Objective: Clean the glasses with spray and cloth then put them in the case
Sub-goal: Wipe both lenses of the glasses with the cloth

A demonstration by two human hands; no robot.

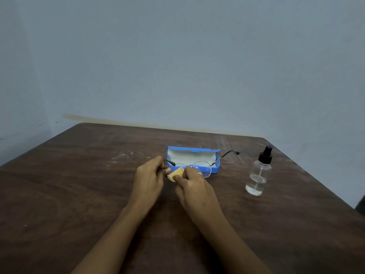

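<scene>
I see the glasses (204,169), a thin metal wire frame with rounded clear lenses and dark temple tips, held unfolded just in front of the case; the left hand (150,178) pinches the frame's left end while the other temple juts out to the right. The cloth (175,174), small, folded and tan-yellow, is pinched in the right hand (194,186) over the left-side lens. The case (192,155), blue with a pale lining, lies open on the table (98,194) with its lid standing up, and the spray bottle (257,175), clear with a black pump top and a little liquid, stands upright well to its right.
</scene>
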